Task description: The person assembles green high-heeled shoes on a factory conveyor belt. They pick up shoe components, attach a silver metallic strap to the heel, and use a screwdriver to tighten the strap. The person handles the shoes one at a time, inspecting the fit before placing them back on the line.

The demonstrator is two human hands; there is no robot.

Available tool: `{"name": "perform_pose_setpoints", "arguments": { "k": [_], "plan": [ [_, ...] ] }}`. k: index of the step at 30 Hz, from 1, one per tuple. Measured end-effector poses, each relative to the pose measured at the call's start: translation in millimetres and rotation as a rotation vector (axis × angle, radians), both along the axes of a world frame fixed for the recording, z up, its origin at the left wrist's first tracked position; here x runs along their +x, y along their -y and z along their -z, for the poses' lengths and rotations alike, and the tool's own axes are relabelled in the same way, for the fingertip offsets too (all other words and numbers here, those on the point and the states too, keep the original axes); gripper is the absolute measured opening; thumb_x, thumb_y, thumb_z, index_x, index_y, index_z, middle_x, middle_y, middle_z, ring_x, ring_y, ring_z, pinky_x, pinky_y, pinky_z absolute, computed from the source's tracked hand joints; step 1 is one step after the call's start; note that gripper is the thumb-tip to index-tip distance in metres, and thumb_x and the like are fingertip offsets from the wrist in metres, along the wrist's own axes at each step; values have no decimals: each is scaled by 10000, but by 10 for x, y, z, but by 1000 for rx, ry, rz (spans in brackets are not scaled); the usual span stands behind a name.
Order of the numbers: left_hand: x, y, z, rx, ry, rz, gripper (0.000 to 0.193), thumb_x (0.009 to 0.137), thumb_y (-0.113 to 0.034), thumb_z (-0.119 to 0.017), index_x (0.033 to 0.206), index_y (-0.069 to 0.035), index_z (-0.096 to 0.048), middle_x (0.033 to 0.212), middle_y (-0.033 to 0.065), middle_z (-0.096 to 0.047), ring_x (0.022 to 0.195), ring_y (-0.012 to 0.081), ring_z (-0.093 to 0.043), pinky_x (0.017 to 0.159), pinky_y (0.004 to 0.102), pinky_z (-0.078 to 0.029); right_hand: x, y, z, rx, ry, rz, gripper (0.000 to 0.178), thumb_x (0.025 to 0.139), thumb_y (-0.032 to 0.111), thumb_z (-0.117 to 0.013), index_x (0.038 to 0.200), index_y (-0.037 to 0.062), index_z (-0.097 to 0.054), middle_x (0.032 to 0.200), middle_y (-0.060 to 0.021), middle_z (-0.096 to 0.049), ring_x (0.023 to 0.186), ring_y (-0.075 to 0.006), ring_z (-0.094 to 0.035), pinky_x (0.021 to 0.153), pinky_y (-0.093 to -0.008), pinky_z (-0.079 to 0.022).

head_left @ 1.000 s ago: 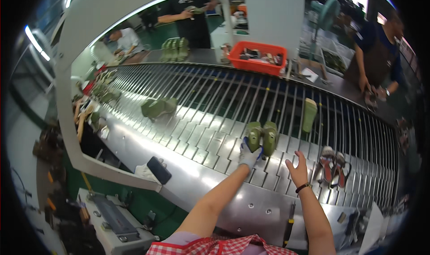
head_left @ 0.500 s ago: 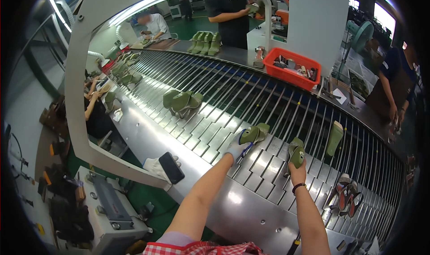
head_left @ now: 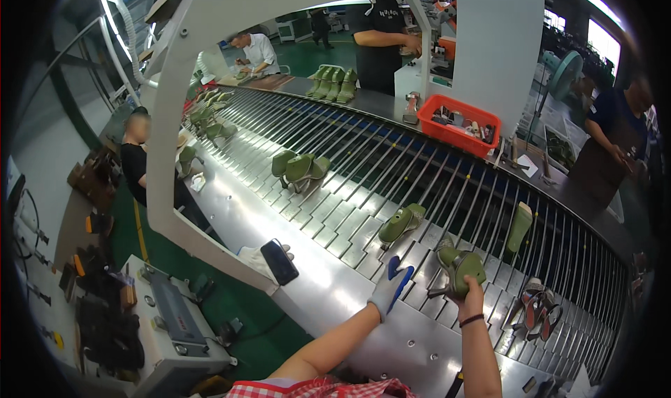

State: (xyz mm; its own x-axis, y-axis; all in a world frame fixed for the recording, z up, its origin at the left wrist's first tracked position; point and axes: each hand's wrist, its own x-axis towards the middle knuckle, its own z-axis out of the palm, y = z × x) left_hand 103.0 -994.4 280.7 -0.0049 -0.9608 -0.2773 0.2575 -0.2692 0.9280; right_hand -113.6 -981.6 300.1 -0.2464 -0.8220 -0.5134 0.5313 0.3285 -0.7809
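A green high-heeled shoe (head_left: 466, 264) is held by the bare right hand (head_left: 472, 293) over the near half of the conveyor (head_left: 337, 232), right of the middle of its near edge. That grip is closed on one end of the shoe; the heel (head_left: 438, 293) is left pointing out to the left, and whether the conveyor is touched by it cannot be told. The gloved left hand (head_left: 389, 290) is held partly open at the near edge, with nothing in its grip. A second green shoe (head_left: 398, 227) is rested on the conveyor a little farther in, apart from both hands.

Because the held shoe is gripped at one end only, it could be tipped or dropped if the wrist were turned sharply. If it were set down toward the far edge, its slim heel could be caught in the gaps between the rods (head_left: 407, 177). The second shoe could be toppled if the left hand were pushed forward without care. Toward the right end, the strappy sandals (head_left: 538, 307) could be knocked by an outward swing of the right forearm. The phone (head_left: 279, 262), laid over a white glove (head_left: 256, 259) near the outer edge of the metal ledge (head_left: 323, 278), could be sent to the floor by a bump.
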Motion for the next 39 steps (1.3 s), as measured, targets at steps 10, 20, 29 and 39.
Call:
{"name": "perform_pose_setpoints", "arguments": {
  "k": [10,20,29,39],
  "plan": [
    [-349,-518,-526,267,-1041,194,528,845,-548,-619,1151,-122,-552,1045,66,-610,914,219,-617,777,381,-535,461,-1258,-1324,-608,-1554,-705,880,746,473,-719,1407,12,-366,1433,-202,-390,1292,-441,-373,1041,-526,-306],
    [-469,-897,-1654,-107,-780,80,680,868,-605,-517,1259,-49,-495,1040,132,-619,881,255,-627,795,392,-532,345,-1507,-2135,-1033,-1310,-201,270,749,123,-734,1002,69,-654,986,-98,-667,825,-283,-636,704,-365,-513],
    [-437,-1042,-1881,-324,-629,-25,664,895,-548,-525,1299,-28,-446,1056,155,-620,894,254,-633,777,378,-542,445,-1718,-2203,-1050,-1314,-100,186,729,66,-736,884,63,-634,1012,-117,-670,792,-287,-642,681,-364,-516],
    [-482,-1123,-2032,-410,-593,-130,573,907,-493,-557,1282,-76,-441,1080,132,-611,925,250,-630,779,373,-545,465,-1856,-2312,-1041,-1446,5,177,744,53,-728,886,43,-623,1018,-129,-686,687,-247,-661,798,-394,-538]
  ]
}}
